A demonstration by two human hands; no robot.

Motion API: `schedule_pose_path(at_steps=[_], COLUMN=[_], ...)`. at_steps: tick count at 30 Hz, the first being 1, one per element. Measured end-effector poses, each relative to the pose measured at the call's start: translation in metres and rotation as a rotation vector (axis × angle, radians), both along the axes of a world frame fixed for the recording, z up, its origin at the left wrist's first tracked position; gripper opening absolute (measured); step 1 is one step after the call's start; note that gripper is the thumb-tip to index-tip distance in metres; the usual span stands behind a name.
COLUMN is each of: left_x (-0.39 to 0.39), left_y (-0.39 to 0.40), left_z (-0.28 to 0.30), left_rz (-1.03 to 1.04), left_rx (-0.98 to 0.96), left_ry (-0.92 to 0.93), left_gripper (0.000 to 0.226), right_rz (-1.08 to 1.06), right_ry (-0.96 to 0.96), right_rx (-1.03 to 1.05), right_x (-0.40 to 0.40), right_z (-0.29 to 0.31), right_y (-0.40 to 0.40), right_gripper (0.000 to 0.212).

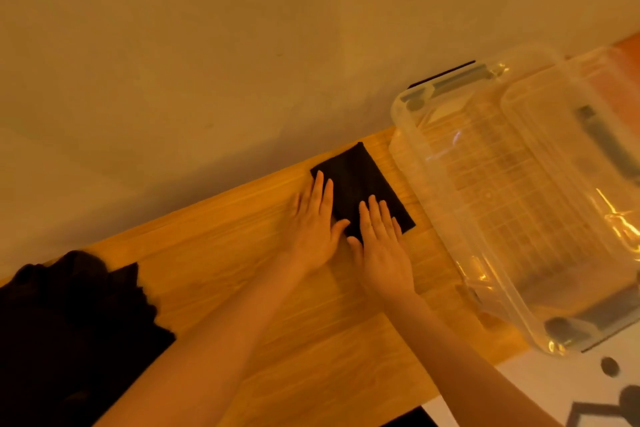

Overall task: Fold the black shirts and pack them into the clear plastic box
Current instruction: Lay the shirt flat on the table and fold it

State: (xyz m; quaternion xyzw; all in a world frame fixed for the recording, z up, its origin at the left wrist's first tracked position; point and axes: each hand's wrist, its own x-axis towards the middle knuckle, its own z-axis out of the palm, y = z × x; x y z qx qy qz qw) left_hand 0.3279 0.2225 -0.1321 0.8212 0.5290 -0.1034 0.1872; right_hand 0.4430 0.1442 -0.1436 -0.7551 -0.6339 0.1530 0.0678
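A black shirt [360,180], folded into a small rectangle, lies on the wooden table [263,305] close to the wall. My left hand [313,229] rests flat on its left edge, fingers spread. My right hand [381,246] lies flat on its near part, fingers together and extended. Neither hand grips the cloth. The clear plastic box [519,191] stands just right of the shirt, open on top, with nothing visible inside. A heap of unfolded black shirts [69,329] sits at the table's left end.
A plain wall [207,62] runs along the table's far edge. Grey latch handles [453,80] sit on the box ends. At the lower right the floor [561,388] shows pale with dark shapes. Bare tabletop stretches between the pile and my arms.
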Motion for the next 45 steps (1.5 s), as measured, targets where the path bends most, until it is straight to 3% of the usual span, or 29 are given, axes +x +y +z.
schedule_pose_path(at_steps=[3, 11, 18, 22, 28, 32, 34, 36, 37, 40, 45], left_x=[0.004, 0.017, 0.027, 0.017, -0.026, -0.055, -0.071, -0.088, -0.096, -0.119, -0.155], left_y=[0.020, 0.033, 0.030, 0.005, -0.059, -0.108, -0.128, -0.151, -0.161, -0.180, -0.193], left_z=[-0.002, 0.001, 0.007, 0.024, 0.051, 0.062, 0.068, 0.073, 0.075, 0.086, 0.094], left_rz=[-0.086, -0.161, -0.139, -0.029, 0.205, 0.380, 0.463, 0.520, 0.547, 0.618, 0.685], left_rx=[-0.005, -0.066, -0.034, -0.037, -0.051, 0.003, 0.083, 0.054, 0.036, 0.089, 0.118], left_ry=[0.029, 0.017, 0.086, 0.064, 0.041, 0.012, 0.042, 0.087, 0.094, 0.121, 0.138], left_gripper=[0.073, 0.078, 0.079, 0.072, 0.066, 0.067, 0.074, 0.071, 0.068, 0.064, 0.063], right_rz=[0.074, -0.049, -0.013, 0.009, 0.259, 0.423, 0.516, 0.605, 0.642, 0.716, 0.800], right_ry=[-0.056, -0.102, -0.071, -0.048, -0.067, -0.091, -0.134, -0.176, -0.181, -0.162, -0.171], right_rx=[-0.023, -0.034, -0.086, -0.071, -0.170, -0.215, -0.182, -0.145, -0.129, -0.140, -0.178], right_x=[0.017, 0.031, 0.043, 0.037, 0.013, -0.014, -0.030, -0.048, -0.058, -0.089, -0.135], right_z=[-0.006, -0.002, -0.001, 0.013, 0.046, 0.068, 0.075, 0.081, 0.084, 0.094, 0.110], right_y=[-0.006, -0.001, 0.001, 0.002, -0.004, -0.010, -0.016, -0.023, -0.025, -0.029, -0.034], right_gripper=[0.061, 0.061, 0.085, 0.091, 0.100, 0.066, 0.078, 0.102, 0.103, 0.060, 0.058])
